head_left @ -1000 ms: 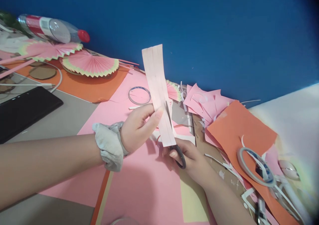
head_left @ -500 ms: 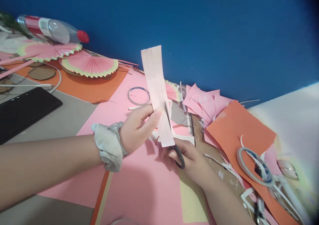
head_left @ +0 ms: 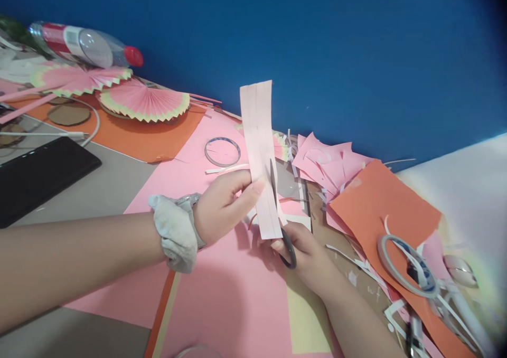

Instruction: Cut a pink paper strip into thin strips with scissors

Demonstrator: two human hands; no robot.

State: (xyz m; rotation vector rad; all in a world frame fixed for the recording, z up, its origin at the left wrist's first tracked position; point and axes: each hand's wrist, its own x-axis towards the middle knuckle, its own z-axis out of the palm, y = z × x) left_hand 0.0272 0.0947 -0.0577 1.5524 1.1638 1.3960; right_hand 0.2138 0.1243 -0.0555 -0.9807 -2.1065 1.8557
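Observation:
Between thumb and fingers, my left hand point(head_left: 227, 205) pinches a pale pink paper strip point(head_left: 257, 131) and holds it upright above the table. Faint lines run along the strip's length. My right hand point(head_left: 303, 255) grips black-handled scissors point(head_left: 291, 252) just below and to the right. Their blade lies lengthwise along the strip's right part, where a narrow sliver is partly split from it. Some of my right fingers are hidden behind the strip's lower end. Beneath both hands lies a large pink paper sheet point(head_left: 206, 300).
Folded pink-and-yellow paper fans point(head_left: 146, 102) and a plastic bottle point(head_left: 91, 46) lie at the back left. A black phone point(head_left: 47, 178) is at left. Tape rolls point(head_left: 222, 152), pink scraps point(head_left: 325, 157), orange paper point(head_left: 380, 199) and a mouse point(head_left: 459, 270) surround the work. A blue wall point(head_left: 356, 46) stands behind.
The strip has shifted right and stands more upright. The scissors have moved slightly along its right side, and the sliver's lower end now stands further apart from it.

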